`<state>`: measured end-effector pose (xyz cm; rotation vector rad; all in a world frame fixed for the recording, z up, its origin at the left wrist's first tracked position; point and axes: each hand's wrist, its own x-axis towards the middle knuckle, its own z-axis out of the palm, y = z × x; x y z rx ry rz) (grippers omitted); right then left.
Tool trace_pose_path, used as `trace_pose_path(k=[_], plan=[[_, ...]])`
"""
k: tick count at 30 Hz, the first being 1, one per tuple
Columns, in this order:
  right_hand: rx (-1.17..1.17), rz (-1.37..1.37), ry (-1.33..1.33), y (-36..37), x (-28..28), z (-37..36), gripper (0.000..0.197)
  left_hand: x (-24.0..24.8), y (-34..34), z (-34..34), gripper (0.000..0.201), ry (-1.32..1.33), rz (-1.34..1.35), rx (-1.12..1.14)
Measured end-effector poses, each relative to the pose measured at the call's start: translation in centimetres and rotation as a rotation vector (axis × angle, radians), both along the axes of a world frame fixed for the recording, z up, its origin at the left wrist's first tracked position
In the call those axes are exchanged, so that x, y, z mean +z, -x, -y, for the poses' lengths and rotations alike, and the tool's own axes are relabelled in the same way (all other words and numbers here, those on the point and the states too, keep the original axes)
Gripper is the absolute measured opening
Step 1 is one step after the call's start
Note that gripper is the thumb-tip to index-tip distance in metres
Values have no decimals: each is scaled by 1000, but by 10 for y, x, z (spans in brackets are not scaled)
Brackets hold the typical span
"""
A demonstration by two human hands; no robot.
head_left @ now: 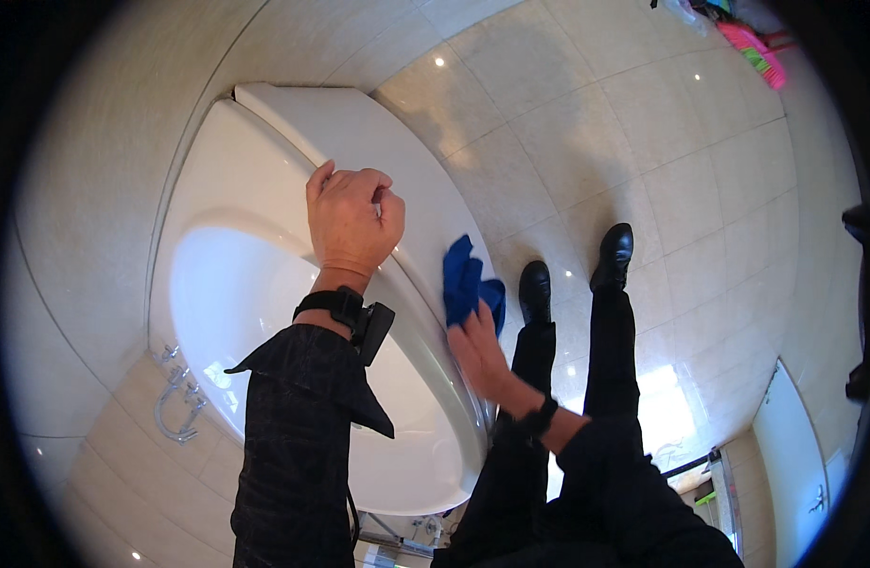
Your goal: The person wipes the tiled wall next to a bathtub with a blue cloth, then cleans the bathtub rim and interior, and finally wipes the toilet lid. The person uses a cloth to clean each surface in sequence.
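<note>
My left hand (354,220) is over the rim of a white bathtub (250,180), its fingers curled into a loose fist with nothing showing in them. Whether it rests on the rim or hovers just above, I cannot tell. A black strap with a small box (357,324) sits on that wrist. My right hand (479,355) has a crumpled blue cloth (464,279) in its fingers, at the tub's outer side panel (397,142). The hand is slightly blurred, and the cloth hides part of the panel's edge.
A chrome tap (177,407) stands at the tub's left end. My black shoes (613,256) are on the beige tiled floor (662,180), right of the tub. A pink brush-like object (756,55) lies at the far right. A white door (788,454) is at the lower right.
</note>
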<state>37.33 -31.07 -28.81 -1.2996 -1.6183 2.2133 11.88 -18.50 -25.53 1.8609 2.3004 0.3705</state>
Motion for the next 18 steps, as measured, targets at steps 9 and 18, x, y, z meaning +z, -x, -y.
trace_pose_path(k=[9,18], plan=[[16,167,-359,35,48,-10,66,-4,-2,-3,12,13,17,-4],[164,205,-794,43,45,6,57,-10,2,-3,13,-29,25,-32]])
